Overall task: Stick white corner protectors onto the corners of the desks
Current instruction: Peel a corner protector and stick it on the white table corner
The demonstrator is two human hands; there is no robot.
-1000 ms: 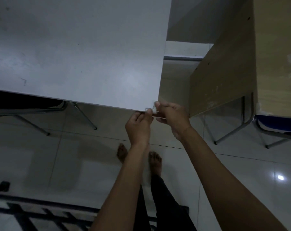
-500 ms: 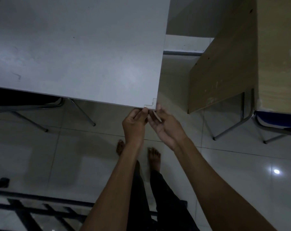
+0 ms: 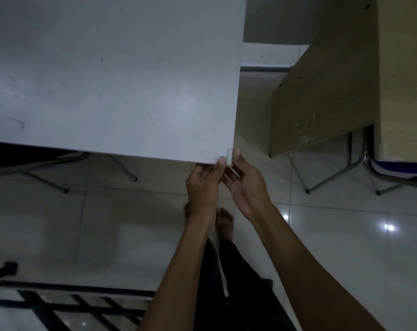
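A white corner protector sits on the near right corner of the white desk. My left hand pinches that corner from the front, with its thumb on the protector's top and its fingers curled under the edge. My right hand is beside it with a relaxed palm facing left, and its thumb tip touches the corner's right side. A thin pale strip shows at the right hand's fingers; whether it is held is unclear.
A wooden desk stands to the right across a narrow gap, with metal legs and a blue chair seat below it. Black metal bars lie on the glossy tiled floor at lower left. My bare feet stand under the hands.
My right hand has let go of the corner and opened, so only its thumb rests against the side. The left thumb has moved up onto the protector.
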